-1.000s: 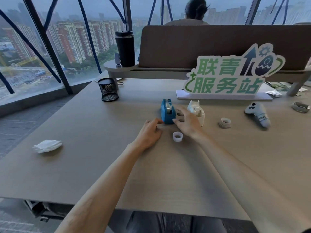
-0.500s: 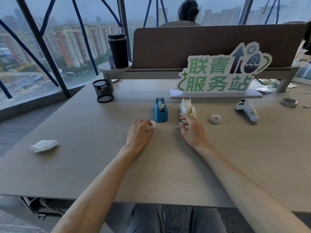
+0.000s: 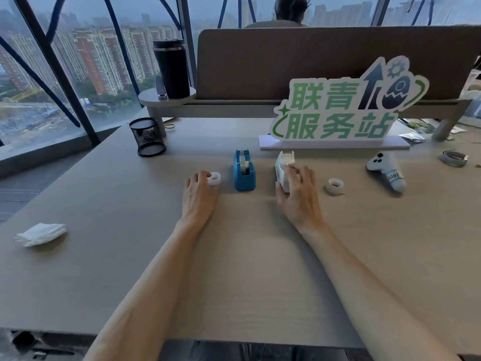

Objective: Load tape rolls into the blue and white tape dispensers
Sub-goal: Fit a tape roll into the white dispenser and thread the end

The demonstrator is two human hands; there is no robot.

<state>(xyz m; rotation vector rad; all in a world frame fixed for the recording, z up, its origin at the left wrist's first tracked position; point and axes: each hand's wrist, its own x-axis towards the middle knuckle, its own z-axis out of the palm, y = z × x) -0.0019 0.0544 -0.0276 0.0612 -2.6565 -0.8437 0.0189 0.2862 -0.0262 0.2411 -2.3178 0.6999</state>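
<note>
A blue tape dispenser (image 3: pixel 244 170) stands upright in the middle of the desk with a roll of tape seated in it. To its left my left hand (image 3: pixel 200 196) pinches a small white tape roll (image 3: pixel 215 178) at the fingertips. Right of the blue one, my right hand (image 3: pixel 299 194) grips the white tape dispenser (image 3: pixel 284 169), fingers over its near end. Another tape roll (image 3: pixel 334 186) lies flat on the desk to the right of that hand.
A black mesh pen cup (image 3: pixel 148 136) stands at back left, a green-lettered sign (image 3: pixel 335 110) behind the dispensers. A white controller (image 3: pixel 387 170) lies at right, a crumpled tissue (image 3: pixel 40 233) at near left. A black tumbler (image 3: pixel 173 69) sits on the shelf; a person sits behind the divider.
My left hand picked up the white roll from the desk and carried it left of the blue dispenser. My right hand closed on the white dispenser.
</note>
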